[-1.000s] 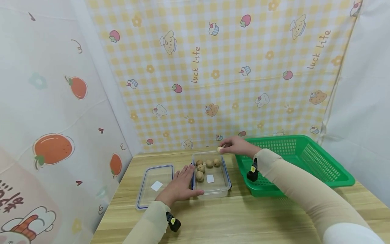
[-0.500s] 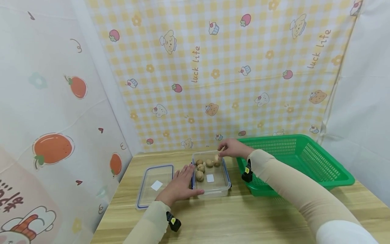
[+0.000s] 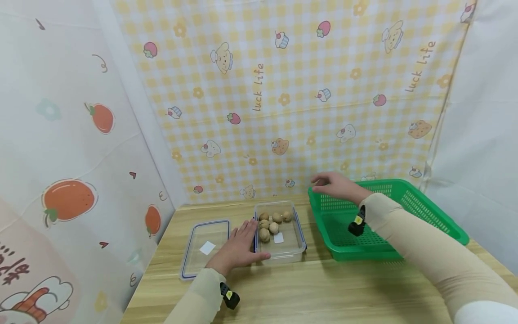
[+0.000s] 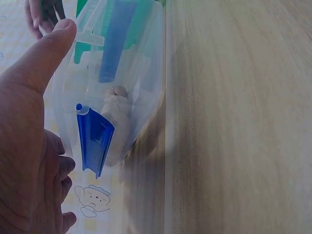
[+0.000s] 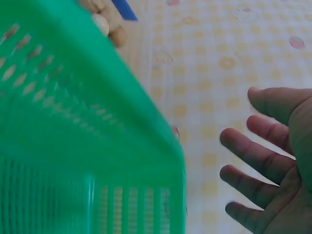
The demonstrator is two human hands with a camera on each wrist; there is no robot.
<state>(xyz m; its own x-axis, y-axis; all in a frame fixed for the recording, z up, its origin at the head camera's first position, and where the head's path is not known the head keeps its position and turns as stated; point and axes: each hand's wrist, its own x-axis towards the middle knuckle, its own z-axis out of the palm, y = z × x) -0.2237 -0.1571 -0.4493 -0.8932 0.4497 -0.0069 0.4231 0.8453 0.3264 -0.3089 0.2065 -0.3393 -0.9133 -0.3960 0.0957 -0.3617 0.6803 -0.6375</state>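
A clear plastic storage box [image 3: 285,257] with blue clips stands on the table, holding several walnuts [image 3: 274,228] towards its back left. My left hand [image 3: 238,247] rests against the box's left side, its fingers straight and its thumb along the front. A blue clip [image 4: 95,139] hangs folded out beside that hand in the left wrist view. Over the back left corner of a green plastic basket [image 3: 435,209], my right hand [image 3: 337,186] is in the air with nothing in it. Its fingers [image 5: 256,156] look spread and relaxed in the right wrist view.
The box's clear lid [image 3: 196,254], edged in blue, lies flat on the wooden table [image 3: 283,297] left of the box. Behind stands a checked cloth backdrop [image 3: 243,153]. Printed cloth closes off the left side, and a white sheet the right.
My right hand has let go of a walnut in the box and moved right, over the basket's edge. One more walnut lies by the white label. My left hand has stayed put.
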